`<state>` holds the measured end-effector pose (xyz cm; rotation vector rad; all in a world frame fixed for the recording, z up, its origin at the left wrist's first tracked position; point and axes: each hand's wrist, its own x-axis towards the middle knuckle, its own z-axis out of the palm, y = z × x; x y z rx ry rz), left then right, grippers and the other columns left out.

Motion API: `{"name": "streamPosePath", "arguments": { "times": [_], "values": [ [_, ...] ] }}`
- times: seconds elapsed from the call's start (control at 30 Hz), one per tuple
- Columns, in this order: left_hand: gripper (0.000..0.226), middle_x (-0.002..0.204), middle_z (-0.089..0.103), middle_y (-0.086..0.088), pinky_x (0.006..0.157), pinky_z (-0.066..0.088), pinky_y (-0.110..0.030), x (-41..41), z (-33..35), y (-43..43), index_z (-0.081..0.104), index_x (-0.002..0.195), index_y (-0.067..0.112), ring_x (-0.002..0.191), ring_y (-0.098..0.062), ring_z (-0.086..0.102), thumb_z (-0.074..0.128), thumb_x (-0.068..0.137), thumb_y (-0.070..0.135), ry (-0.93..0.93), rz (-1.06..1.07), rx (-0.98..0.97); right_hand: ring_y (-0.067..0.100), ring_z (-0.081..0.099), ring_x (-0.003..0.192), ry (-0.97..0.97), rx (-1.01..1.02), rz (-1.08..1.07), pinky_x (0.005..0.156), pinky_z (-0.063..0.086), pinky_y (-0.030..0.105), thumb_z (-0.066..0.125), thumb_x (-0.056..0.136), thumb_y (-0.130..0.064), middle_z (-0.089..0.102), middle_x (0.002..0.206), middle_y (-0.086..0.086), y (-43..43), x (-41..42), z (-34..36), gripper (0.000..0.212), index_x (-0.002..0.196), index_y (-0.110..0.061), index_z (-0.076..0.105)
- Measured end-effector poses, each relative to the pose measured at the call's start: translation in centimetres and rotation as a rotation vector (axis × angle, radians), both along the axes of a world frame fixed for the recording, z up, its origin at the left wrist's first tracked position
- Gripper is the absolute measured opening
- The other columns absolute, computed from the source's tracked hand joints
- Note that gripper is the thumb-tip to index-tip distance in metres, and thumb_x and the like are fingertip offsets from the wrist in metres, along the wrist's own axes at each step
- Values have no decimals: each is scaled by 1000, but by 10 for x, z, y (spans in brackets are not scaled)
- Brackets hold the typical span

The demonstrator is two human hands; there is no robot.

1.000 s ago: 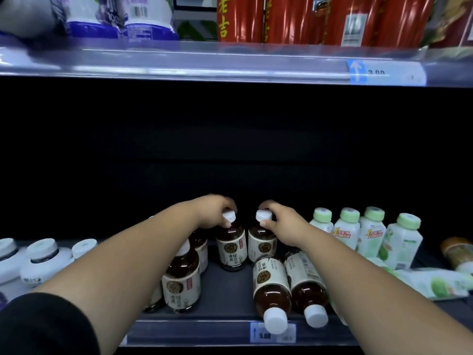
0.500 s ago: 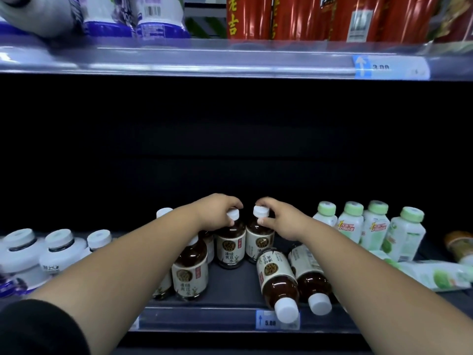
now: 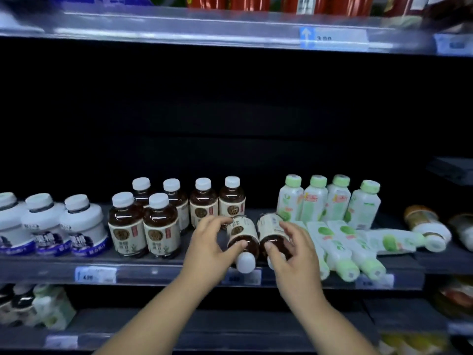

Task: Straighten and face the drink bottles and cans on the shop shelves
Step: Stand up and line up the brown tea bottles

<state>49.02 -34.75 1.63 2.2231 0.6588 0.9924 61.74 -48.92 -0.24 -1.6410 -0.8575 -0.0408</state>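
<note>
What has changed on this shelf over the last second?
Both hands let go of the caps of the two upright brown bottles and came forward. The left hand now grips the left fallen bottle, the right hand the right fallen bottle. Both still lie on their sides; the green-capped bottles are unmoved.

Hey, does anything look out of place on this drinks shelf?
Yes. The left tea bottle, gripped by the left hand, and the right tea bottle, gripped by the right hand, lie flat, caps frontward. Beside them, green-capped bottles lie toppled too.
</note>
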Motion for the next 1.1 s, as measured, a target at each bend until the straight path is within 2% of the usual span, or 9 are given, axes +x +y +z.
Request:
{"name": "streamPosePath", "arguments": {
  "times": [0.13, 0.27, 0.4, 0.47, 0.63, 0.77, 0.9, 1.0, 1.1],
  "values": [
    [44, 109, 45, 13, 76, 41, -13, 7, -16, -34, 52, 106, 33, 92, 2, 52, 81, 75, 43, -24, 137, -276, 11, 51, 126, 85, 42, -98, 104, 48, 44, 73, 87, -24, 49, 132, -16, -10, -16, -37, 48, 132, -25, 56],
    [45, 107, 55, -1, 76, 57, -36, 18, -25, -49, 48, 99, 27, 87, -12, 61, 80, 75, 46, -72, 177, -662, 12, 56, 117, 325, 97, -189, 97, 53, 40, 69, 91, -20, 49, 135, -3, -2, -27, -47, 50, 138, -22, 50],
    [39, 107, 60, -15, 70, 60, -34, 28, -22, -57, 42, 103, 11, 86, -25, 64, 76, 87, 20, -355, 42, -1152, 14, 64, 100, 636, 242, -256, 81, 53, 28, 72, 90, -24, 60, 125, 6, 20, -37, -43, 41, 126, -22, 53],
    [36, 106, 59, -16, 70, 58, -31, 29, -21, -55, 43, 104, 9, 85, -22, 63, 75, 88, 15, -409, 37, -1200, 18, 66, 95, 766, 319, -282, 83, 58, 41, 75, 88, -23, 66, 110, 5, 31, -39, -42, 35, 118, -19, 56],
    [28, 84, 60, -11, 64, 48, -33, 11, -19, -43, 46, 102, 10, 65, -19, 53, 70, 88, 8, -371, 67, -1123, 28, 67, 88, 819, 335, -345, 82, 57, 45, 77, 86, -25, 68, 99, 12, 48, -37, -40, 30, 102, -21, 52],
    [35, 91, 64, -11, 68, 53, -37, -23, -1, -14, 49, 99, 17, 67, -21, 60, 76, 79, 9, -276, 103, -912, 25, 63, 79, 715, 304, -318, 72, 51, 35, 76, 81, -36, 67, 90, 11, 42, -41, -38, 37, 99, -11, 57],
    [36, 96, 59, 3, 75, 53, -31, -58, 30, 17, 50, 98, 25, 84, -11, 60, 79, 78, 17, -65, 86, -485, 13, 63, 84, 479, 277, -310, 72, 46, 22, 73, 89, -17, 66, 94, 3, 24, -50, -13, 18, 93, -23, 56],
    [33, 95, 58, 14, 67, 43, -22, -71, 56, 37, 51, 101, 30, 85, -1, 55, 75, 80, 21, 89, 20, -210, 20, 62, 93, 211, 136, -290, 79, 48, 31, 72, 88, -23, 65, 98, -1, 22, -45, 5, 13, 94, -28, 61],
    [26, 97, 60, 14, 65, 49, -26, -71, 80, 55, 51, 105, 33, 80, -7, 60, 67, 87, 23, 283, -54, -13, 14, 56, 102, 19, -58, -218, 86, 44, 32, 68, 90, -33, 61, 110, -6, 34, -30, 33, 24, 111, -24, 66]
  ]
}}
